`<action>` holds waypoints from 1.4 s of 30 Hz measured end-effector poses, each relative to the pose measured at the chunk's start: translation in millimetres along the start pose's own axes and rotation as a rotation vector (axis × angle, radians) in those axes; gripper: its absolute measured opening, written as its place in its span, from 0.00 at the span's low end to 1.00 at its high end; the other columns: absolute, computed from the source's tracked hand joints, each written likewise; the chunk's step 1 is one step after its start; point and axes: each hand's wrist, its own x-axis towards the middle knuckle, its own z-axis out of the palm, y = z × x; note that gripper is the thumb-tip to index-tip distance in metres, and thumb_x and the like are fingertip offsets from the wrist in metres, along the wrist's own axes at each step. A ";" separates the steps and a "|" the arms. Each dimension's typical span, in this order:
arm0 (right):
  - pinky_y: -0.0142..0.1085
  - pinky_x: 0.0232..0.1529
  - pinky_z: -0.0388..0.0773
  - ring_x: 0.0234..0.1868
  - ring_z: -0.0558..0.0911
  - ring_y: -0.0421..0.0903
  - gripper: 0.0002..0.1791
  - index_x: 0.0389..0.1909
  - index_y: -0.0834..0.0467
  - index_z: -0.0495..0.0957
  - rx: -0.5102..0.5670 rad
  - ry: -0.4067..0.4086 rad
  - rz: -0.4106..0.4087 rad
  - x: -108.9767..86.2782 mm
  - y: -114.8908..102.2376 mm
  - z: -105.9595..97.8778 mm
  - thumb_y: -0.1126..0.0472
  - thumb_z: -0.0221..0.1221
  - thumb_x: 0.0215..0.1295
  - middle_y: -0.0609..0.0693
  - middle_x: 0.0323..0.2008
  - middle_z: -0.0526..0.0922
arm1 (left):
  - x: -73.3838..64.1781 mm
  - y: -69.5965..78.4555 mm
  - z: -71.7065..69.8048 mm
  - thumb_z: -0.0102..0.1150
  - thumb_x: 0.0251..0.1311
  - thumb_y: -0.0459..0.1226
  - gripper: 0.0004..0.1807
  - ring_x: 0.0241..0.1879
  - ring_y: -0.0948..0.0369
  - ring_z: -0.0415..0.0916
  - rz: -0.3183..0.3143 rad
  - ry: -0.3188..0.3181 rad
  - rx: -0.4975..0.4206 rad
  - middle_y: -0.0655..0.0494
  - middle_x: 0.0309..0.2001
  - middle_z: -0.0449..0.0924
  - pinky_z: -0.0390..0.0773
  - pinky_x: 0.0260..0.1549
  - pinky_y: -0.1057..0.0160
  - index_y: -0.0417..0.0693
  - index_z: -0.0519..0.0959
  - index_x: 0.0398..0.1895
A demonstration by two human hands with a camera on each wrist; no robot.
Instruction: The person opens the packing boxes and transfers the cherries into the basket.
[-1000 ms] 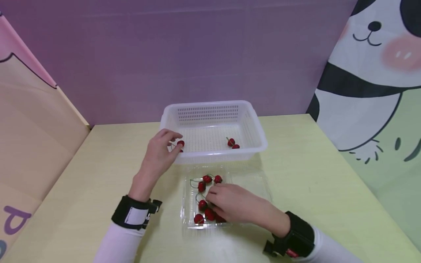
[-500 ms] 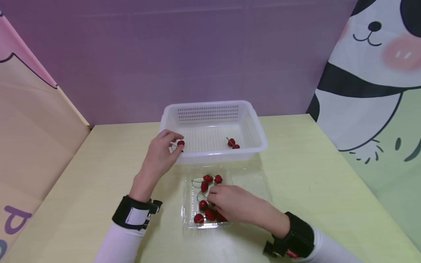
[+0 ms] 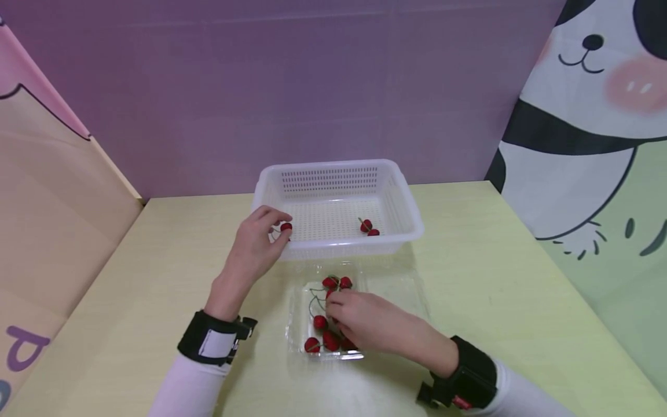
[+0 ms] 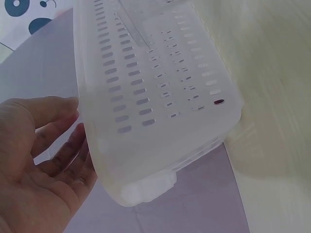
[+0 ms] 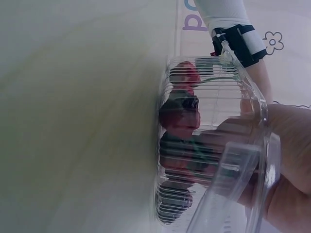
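In the head view, my left hand [image 3: 255,240] is at the front left corner of a white slotted plastic basket [image 3: 341,251], fingers loosely bent at its rim. A cherry [image 3: 286,226] shows between thumb and forefinger, seemingly inside the basket; no hold on it is visible. Two more cherries [image 3: 366,226] lie to the right in there. My right hand [image 3: 365,315] reaches into a clear plastic clamshell box [image 3: 296,336] with several stemmed cherries [image 3: 320,322]. Its curled fingers appear to pinch a cherry; the fingertips are hidden. Through the box wall, the right wrist view shows cherries [image 5: 180,116] near the fingers.
The box's clear lid [image 3: 398,289] lies opened out to the right on the pale wood-look table [image 3: 484,278]. Behind the basket rises a purple backdrop [image 3: 323,87]. Printed panels stand on both sides, one with a panda [image 3: 583,168].
The upper left cherry in the box has shifted right, partly under my right fingers. The lower cherries and the box have moved slightly. My left hand has stayed nearly still.
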 end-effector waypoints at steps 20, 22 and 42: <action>0.22 0.40 0.73 0.38 0.80 0.38 0.08 0.40 0.57 0.81 0.070 0.081 0.009 -0.9 0.5 -7.9 0.66 0.64 0.61 0.45 0.37 0.80 | -2.1 3.7 -1.8 0.66 0.59 0.31 0.09 0.39 0.58 0.78 -0.002 -0.020 0.026 0.53 0.43 0.77 0.74 0.33 0.66 0.40 0.83 0.44; 0.22 0.41 0.73 0.39 0.80 0.39 0.09 0.42 0.57 0.81 0.080 0.082 0.022 -1.8 0.6 -10.2 0.66 0.64 0.61 0.45 0.39 0.80 | -2.4 4.0 -2.1 0.66 0.59 0.31 0.09 0.39 0.58 0.78 0.004 -0.017 0.027 0.53 0.43 0.77 0.74 0.33 0.66 0.40 0.83 0.44; 0.24 0.44 0.74 0.40 0.81 0.41 0.09 0.41 0.58 0.81 0.115 0.277 0.001 -9.9 14.4 -25.3 0.68 0.66 0.59 0.46 0.39 0.81 | -4.3 11.2 -6.2 0.64 0.60 0.30 0.08 0.37 0.59 0.78 0.089 0.028 0.010 0.53 0.41 0.78 0.75 0.32 0.67 0.39 0.82 0.43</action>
